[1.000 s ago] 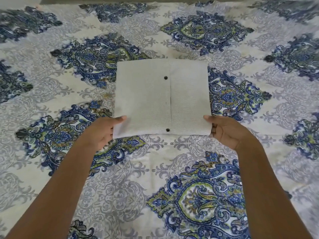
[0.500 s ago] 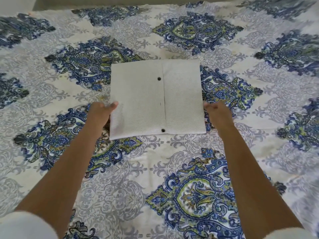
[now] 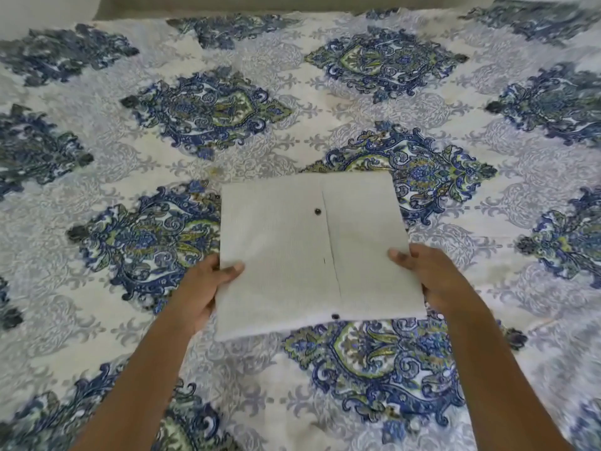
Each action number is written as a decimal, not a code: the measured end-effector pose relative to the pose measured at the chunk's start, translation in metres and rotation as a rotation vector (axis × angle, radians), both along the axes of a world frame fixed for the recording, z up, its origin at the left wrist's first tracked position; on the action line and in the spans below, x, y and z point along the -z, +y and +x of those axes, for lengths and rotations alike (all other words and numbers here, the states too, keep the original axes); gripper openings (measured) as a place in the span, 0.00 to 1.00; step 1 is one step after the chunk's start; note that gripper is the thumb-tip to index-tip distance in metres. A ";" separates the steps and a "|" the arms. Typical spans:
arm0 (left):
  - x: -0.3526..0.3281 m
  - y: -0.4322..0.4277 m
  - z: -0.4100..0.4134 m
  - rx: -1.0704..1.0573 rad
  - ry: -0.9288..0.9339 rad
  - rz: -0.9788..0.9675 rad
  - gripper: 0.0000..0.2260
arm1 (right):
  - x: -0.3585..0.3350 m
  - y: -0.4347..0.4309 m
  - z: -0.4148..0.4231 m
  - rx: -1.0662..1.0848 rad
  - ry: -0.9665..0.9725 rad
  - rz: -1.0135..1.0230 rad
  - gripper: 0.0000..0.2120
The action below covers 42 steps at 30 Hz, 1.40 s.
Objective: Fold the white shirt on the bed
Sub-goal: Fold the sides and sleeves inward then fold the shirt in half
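The white shirt (image 3: 292, 252) is folded into a flat square with its button placket up; two dark buttons show. It sits in the middle of the view over the patterned bed cover (image 3: 227, 109). My left hand (image 3: 205, 286) grips its left edge, thumb on top and fingers underneath. On the opposite edge my right hand (image 3: 429, 275) holds it the same way. The near edge of the shirt looks raised off the cover.
The blue, green and white patterned cover spreads across the whole view. A plain pale headboard or wall (image 3: 260, 3) runs along the far edge of the bed.
Both hands have closed on the sides of the folded shirt, thumbs now on top. The shirt sits lower and nearer in the view and its near edge has come up.
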State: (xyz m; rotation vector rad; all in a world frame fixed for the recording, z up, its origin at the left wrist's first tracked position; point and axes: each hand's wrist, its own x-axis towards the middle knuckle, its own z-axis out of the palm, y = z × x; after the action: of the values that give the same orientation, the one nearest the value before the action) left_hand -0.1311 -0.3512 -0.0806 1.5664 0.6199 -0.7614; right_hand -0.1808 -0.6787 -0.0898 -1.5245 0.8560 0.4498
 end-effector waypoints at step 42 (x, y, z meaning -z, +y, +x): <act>0.076 -0.036 -0.070 1.024 -0.967 1.126 0.28 | 0.067 0.071 -0.070 -0.703 -0.254 -1.291 0.28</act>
State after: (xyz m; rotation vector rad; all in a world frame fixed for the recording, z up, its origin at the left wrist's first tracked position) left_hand -0.2013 -0.3874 -0.1563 3.0373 -0.7108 -0.1775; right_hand -0.2509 -0.6080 -0.1564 -3.0293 0.3198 0.1422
